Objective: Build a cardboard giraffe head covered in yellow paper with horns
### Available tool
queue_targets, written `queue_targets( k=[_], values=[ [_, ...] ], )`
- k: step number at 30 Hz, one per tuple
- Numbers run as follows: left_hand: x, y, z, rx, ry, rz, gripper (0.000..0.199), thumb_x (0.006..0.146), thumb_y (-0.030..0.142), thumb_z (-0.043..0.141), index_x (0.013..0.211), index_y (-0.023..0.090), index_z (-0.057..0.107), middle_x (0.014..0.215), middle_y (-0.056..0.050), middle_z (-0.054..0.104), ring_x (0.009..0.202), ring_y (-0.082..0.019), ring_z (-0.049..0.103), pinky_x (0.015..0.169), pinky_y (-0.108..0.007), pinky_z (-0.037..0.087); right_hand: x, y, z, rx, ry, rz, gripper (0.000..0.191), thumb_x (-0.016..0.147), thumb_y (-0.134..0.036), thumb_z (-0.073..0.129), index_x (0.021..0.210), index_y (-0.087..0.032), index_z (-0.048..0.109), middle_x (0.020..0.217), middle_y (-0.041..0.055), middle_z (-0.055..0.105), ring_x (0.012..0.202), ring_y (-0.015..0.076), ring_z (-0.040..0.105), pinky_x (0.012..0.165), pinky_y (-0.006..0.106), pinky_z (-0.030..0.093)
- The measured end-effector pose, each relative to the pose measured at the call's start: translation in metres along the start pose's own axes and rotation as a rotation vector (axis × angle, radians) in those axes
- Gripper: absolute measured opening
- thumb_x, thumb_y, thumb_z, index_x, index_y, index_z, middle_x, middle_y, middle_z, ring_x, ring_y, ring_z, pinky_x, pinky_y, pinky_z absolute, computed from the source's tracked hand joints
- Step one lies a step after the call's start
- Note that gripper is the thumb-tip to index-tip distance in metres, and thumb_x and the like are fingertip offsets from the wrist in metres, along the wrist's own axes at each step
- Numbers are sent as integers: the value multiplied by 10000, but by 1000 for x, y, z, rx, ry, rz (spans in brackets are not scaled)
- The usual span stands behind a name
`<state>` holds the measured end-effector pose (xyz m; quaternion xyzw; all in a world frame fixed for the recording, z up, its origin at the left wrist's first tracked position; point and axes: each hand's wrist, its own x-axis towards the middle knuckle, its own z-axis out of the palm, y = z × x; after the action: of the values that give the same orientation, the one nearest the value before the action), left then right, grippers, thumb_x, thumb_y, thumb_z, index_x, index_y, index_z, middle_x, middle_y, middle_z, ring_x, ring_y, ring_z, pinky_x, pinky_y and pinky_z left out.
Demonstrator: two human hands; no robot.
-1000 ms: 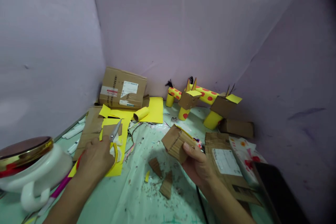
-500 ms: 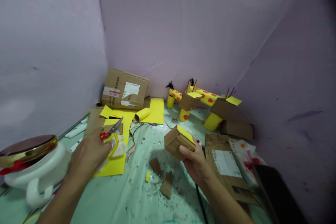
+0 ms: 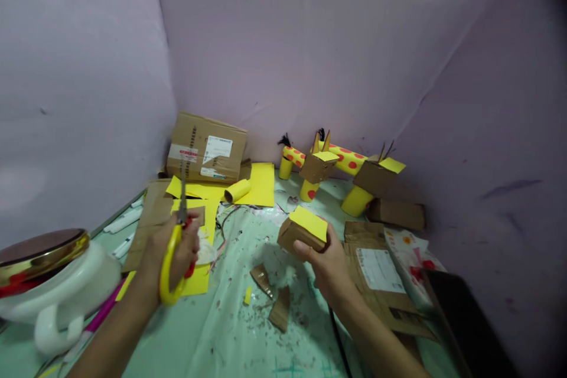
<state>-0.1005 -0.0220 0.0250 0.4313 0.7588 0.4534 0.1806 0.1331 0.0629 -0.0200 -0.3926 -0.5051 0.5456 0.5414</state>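
My left hand (image 3: 175,251) is closed on a pair of scissors (image 3: 172,271) with yellow and red handles, the blades pointing up and away. Yellow paper sheets (image 3: 197,284) lie under and behind that hand. In my right hand (image 3: 325,260) is a small cardboard box (image 3: 292,237), its top covered by a yellow paper piece (image 3: 310,222). Thumb and fingers grip the box from its right side, above the table. Below it lie two cardboard scraps (image 3: 280,309) and a tiny yellow scrap (image 3: 248,295).
Behind stand two giraffe-like figures (image 3: 349,160) of yellow tubes and cardboard. A carton (image 3: 206,147) and a yellow roll (image 3: 238,191) are at back left. A white pot (image 3: 62,283) sits at left. Flattened cardboard (image 3: 376,271) and a dark slab-shaped object (image 3: 469,325) lie right.
My left hand has turned the scissors upright and brought them nearer. My right hand has tilted the box so more of its yellow top shows.
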Motion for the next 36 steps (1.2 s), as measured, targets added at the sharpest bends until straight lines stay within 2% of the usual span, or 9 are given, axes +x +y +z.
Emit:
queue_targets(
  k=[3,5,7,9,15,19,23,29,36],
  values=[
    [-21,5,13,116,-195,162,289,830,399,402,1021,211,512,698,5,634,620,-172,598,645,-294,489,0,-1,-3,-214,124,-155,701,518,-250,809,1120,-254,452,1084,66,585,951,246,568,813,393,466],
    [-36,9,18,100,-386,203,368,854,410,385,1169,231,454,984,-47,660,860,-202,619,798,-332,482,-1,-3,-2,-243,143,-242,653,550,-243,792,1100,-255,439,1112,78,570,964,247,571,823,409,465],
    [-49,14,22,70,-501,213,451,857,417,394,1281,265,387,1280,-68,535,1143,-235,503,961,-372,397,-3,-5,-2,-249,145,-336,612,583,-238,774,1086,-252,426,1143,91,554,1009,252,560,861,433,446],
    [-57,18,25,50,-539,200,484,849,403,405,1315,273,373,1371,-65,457,1234,-256,419,1017,-390,341,-5,-4,-1,-267,155,-434,594,603,-223,761,1081,-250,409,1182,103,530,1078,261,526,914,465,405],
    [-63,22,36,64,-568,232,486,831,329,421,1307,240,395,1272,-98,544,1163,-266,478,987,-375,372,-6,6,-2,-305,175,-620,590,604,-172,749,1073,-241,399,1210,118,494,1121,275,495,947,513,352],
    [-62,20,40,95,-627,239,496,834,312,404,1318,213,366,1259,-122,536,1117,-257,500,950,-367,397,-7,10,-2,-302,134,-674,587,615,-147,728,1095,-240,405,1217,120,489,1138,281,488,949,516,349],
    [-62,21,40,160,-607,236,492,836,287,382,1317,182,364,1220,-143,544,1095,-258,504,927,-378,396,-10,13,-1,-304,65,-736,567,615,-162,727,1085,-244,420,1218,114,496,1139,298,492,939,527,347],
    [-64,20,43,245,-573,231,497,813,257,399,1306,201,377,1174,-143,563,1036,-264,538,882,-371,411,-14,10,4,-342,68,-708,537,641,-145,707,1076,-263,416,1195,100,503,1136,292,491,956,527,305],
    [-64,23,44,313,-549,217,423,805,197,381,1220,219,461,1063,-127,610,948,-257,586,815,-349,436,-17,7,6,-332,75,-699,552,630,-105,698,1071,-271,411,1178,88,507,1137,276,487,957,498,313]
  ],
)
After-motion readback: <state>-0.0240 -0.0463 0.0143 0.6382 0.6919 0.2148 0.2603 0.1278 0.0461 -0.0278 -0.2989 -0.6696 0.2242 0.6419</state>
